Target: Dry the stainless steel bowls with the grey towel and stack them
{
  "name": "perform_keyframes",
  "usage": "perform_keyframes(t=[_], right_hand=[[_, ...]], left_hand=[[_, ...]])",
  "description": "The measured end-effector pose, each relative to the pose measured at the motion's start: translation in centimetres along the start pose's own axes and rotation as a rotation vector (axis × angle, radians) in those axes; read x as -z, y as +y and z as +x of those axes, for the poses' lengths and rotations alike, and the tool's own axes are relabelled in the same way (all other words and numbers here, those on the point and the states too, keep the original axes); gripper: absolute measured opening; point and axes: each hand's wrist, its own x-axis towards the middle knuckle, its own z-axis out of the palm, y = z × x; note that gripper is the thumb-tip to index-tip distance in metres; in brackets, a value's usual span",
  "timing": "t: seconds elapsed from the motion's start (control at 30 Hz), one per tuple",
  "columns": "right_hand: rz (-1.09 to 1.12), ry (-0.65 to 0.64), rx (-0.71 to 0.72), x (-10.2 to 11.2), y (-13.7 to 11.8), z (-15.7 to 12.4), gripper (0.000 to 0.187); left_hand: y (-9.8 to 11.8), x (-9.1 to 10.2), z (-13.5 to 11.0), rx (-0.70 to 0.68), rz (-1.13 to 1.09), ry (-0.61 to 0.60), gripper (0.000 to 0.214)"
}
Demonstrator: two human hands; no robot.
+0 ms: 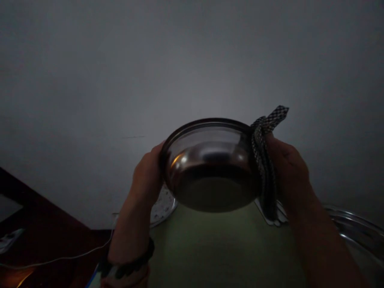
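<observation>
A shiny metal bowl (210,168) is raised in front of me, tilted so that its outside and base face the camera. My left hand (148,172) is closed on the bowl's left rim, its fingertips hidden behind the metal. On the opposite side, my right hand (288,168) presses a black-and-white checked cloth (264,160) against the bowl's right edge. One end of the cloth sticks up past the rim and the rest hangs down. The inside of the bowl is out of sight.
Below lies a greenish table surface (222,248). A patterned plate (163,206) sits behind my left forearm. Pale utensil ends (274,220) show under the cloth, and a large metal vessel (357,224) stands at right. A white cable (69,258) runs at lower left. Behind rises a plain wall (192,60).
</observation>
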Motion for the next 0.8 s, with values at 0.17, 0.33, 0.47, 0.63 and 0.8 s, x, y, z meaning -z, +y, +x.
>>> perform_keyframes(t=[0.17,0.33,0.47,0.63,0.8], right_hand=[[-0.084,-0.304,-0.083,0.6,-0.1,0.3,0.041],[-0.199,-0.388,-0.13,-0.3,0.6,0.3,0.045],[-0.408,-0.419,-0.091,-1.8,1.0,0.0,0.046],[-0.429,-0.483,-0.052,-1.9,2.0,0.4,0.044],[-0.185,-0.387,-0.137,-0.6,2.6,1.1,0.045]], left_hand=[[2.4,-0.5,-1.5,-0.013,0.122,-0.363,0.042],[2.1,-1.7,-1.8,-0.055,0.281,-0.422,0.036],[0.5,-2.6,-1.5,-0.027,0.268,-0.562,0.03],[-1.7,-3.1,-0.9,0.134,0.034,-0.662,0.023],[-1.9,-2.6,0.1,0.282,-0.165,-0.385,0.018]])
